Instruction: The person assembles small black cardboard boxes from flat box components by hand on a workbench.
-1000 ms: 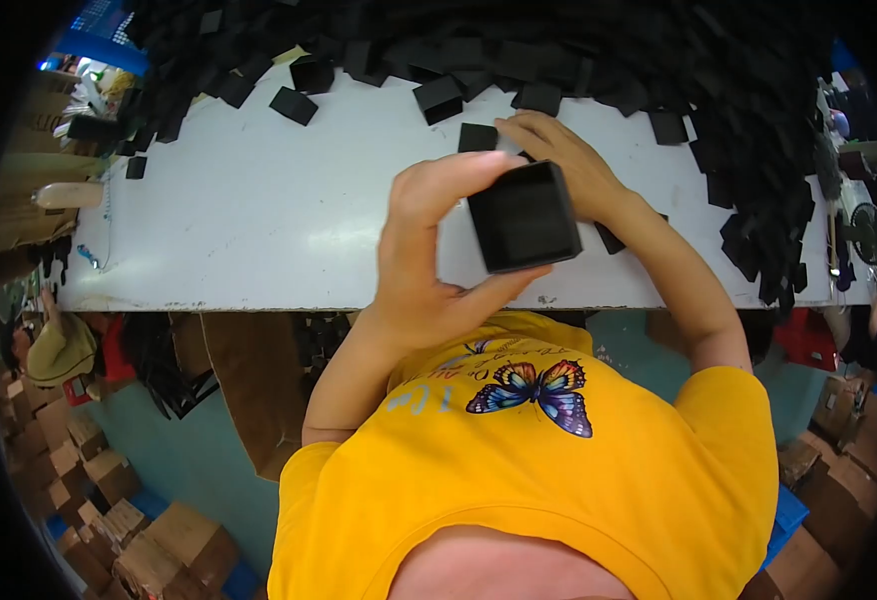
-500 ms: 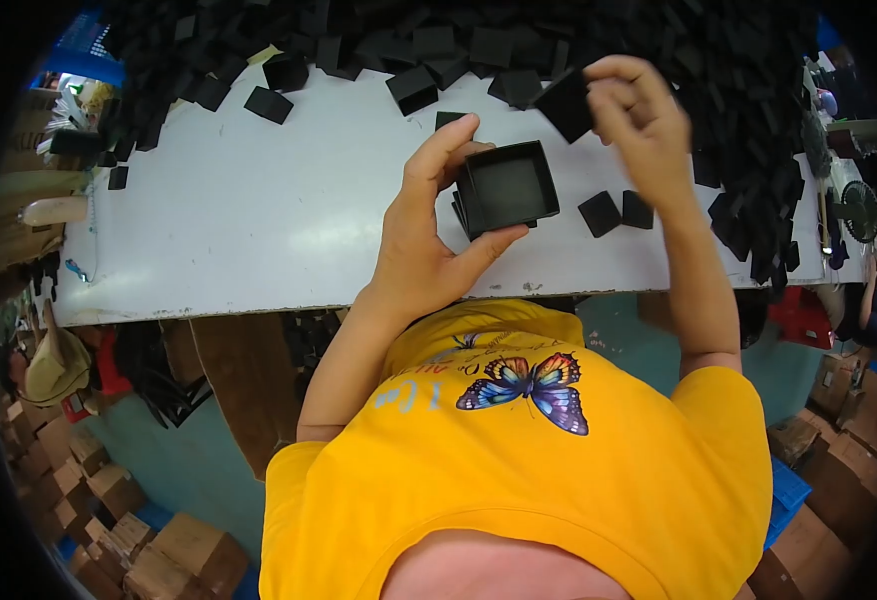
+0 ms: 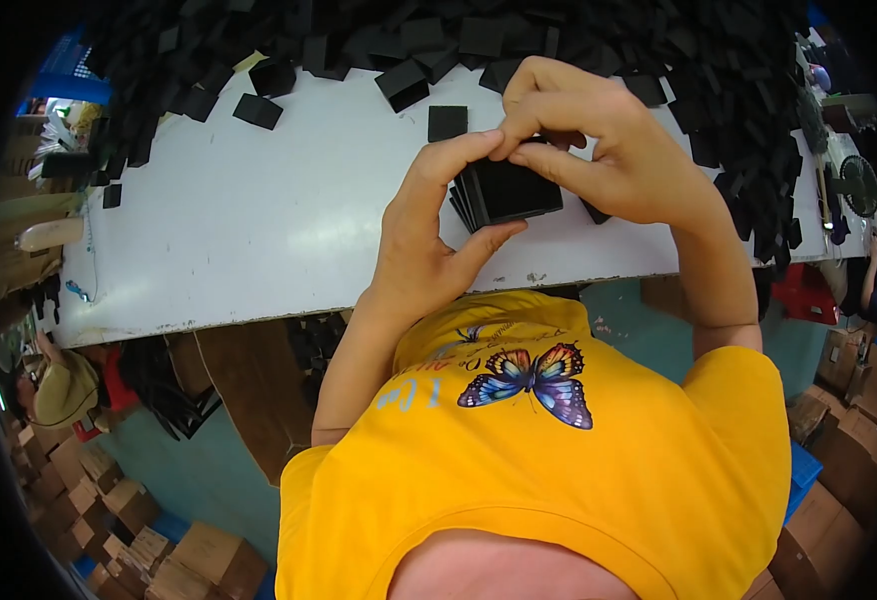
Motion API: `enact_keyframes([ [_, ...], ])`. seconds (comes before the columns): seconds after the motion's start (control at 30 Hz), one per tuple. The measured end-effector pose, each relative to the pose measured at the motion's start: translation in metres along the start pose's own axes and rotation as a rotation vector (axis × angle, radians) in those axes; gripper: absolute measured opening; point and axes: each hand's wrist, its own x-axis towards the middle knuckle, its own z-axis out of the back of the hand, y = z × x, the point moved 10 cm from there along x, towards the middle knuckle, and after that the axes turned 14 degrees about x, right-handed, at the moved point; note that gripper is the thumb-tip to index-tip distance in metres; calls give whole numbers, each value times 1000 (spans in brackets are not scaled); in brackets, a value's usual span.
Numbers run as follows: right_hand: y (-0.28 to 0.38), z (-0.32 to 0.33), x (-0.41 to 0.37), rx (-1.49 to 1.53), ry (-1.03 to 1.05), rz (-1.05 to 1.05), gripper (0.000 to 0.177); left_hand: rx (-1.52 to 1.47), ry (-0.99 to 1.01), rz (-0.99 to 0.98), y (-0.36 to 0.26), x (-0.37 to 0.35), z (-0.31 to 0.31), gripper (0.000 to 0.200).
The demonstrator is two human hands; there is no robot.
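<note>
My left hand is wrapped around the left side of a small black box, thumb under its lower edge and fingers along its top. Several thin black layers, like stacked box parts, show at the box's left side. My right hand is over the top edge of the box, its thumb and fingers pinched at the upper left corner, close to the left fingertips. Whether a separate black piece lies inside or over the box cannot be made out. A black square piece lies on the table just beyond the hands.
A large heap of black boxes lines the table's far side and runs down the right. One loose black box lies before the heap. The white table's near edge is at my waist. Cardboard boxes stand on the floor.
My right hand has moved left and down from beside the heap, where it held a black box piece, to the top of the box in my left hand. The left hand has barely moved.
</note>
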Motion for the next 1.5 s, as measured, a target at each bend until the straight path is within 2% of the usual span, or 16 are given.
enact_keyframes([
  [0.07, -19, 0, -6, 84, -69, -253, 21, -19, -19, 32, 3, -2, 1, 73],
  [0.27, -46, -3, -23, 481, -213, -219, 21, 31, -28, 96, -3, 3, 3, 47],
  [0.37, -74, 72, -67, 24, -726, -150, 24, 220, 39, 31, -13, 8, 7, 46],
  [0.43, -95, 101, -101, -944, -750, -153, 30, 195, 20, 4, -16, 11, 6, 44],
  [0.5, -138, 123, -132, -1025, -764, -354, 32, 154, 9, -10, -8, 6, 5, 46],
  [0.57, -184, 128, -150, -954, -625, -570, 33, 66, -7, 23, 3, 0, 3, 55],
  [0.63, -176, 122, -148, -910, -582, -458, 34, -1, -27, 121, 4, -1, 2, 90],
  [0.7, -161, 116, -143, -906, -544, -620, 27, -36, -5, 131, 7, -2, -1, 98],
  [0.8, -109, 106, -127, -697, -620, -498, 30, -11, -17, 116, 7, -4, -2, 99],
  [0.9, -67, 63, -86, 527, -634, -270, 36, -41, -22, 106, 5, -3, -4, 94],
  [1.0, -62, 26, -46, 629, -456, -432, 44, -55, -24, 123, 7, -4, -4, 96],
  [1.1, -72, -1, -23, 431, -139, -611, 33, -52, -6, 167, 9, -4, -3, 96],
  [1.13, -30, -8, 0, -40, -25, 54, 27, -40, 4, 164, 8, -4, -2, 97],
  [1.23, -25, 2, -5, -6, -78, -231, 22, -10, 1, 144, 5, -1, 1, 98],
  [1.43, 38, -14, -15, -298, -39, 158, 47, -89, -39, 115, 6, -1, 5, 85],
  [1.5, 41, -20, -20, -330, -12, 133, 46, -107, -53, 126, 6, 2, 7, 84],
])
